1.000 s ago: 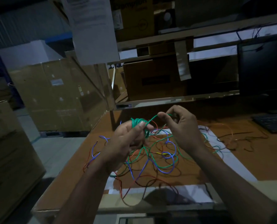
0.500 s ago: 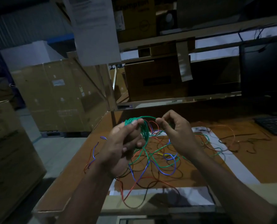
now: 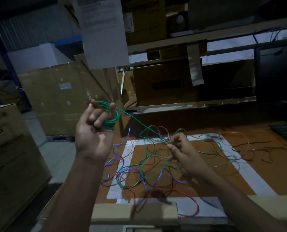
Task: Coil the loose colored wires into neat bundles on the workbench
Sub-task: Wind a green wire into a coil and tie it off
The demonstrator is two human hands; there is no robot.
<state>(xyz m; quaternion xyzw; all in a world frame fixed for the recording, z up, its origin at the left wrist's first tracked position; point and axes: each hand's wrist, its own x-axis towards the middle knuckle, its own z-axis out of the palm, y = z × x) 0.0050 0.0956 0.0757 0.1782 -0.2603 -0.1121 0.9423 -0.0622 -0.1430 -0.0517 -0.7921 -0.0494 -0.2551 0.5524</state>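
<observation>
Head view of a dim workbench (image 3: 265,166) with an orange-brown top and a rectangle marked in white tape (image 3: 250,171). The left hand (image 3: 96,131), raised palm-up above the bench's left edge, carries a green wire coil (image 3: 111,118): several tight, glossy turns looped around the extended thumb and fingers, the middle fingers curled into the loop. From the coil a single green strand (image 3: 132,117) runs taut, down and to the right, toward the right hand (image 3: 184,151). The right hand hangs low over the bench, fingers drawn together as if pinching the strand at its fingertips (image 3: 170,144); the exact contact is too dark and blurred to confirm. Beneath and around it lies a loose tangle of wires (image 3: 147,171) in green, red, blue-violet and black, spread in overlapping open loops across the taped area, with thinner dark and orange strands trailing to the right. A keyboard (image 3: 286,133) sits at the far right edge, below a dark monitor (image 3: 276,72). Cardboard boxes (image 3: 55,97) stand left of the bench.
</observation>
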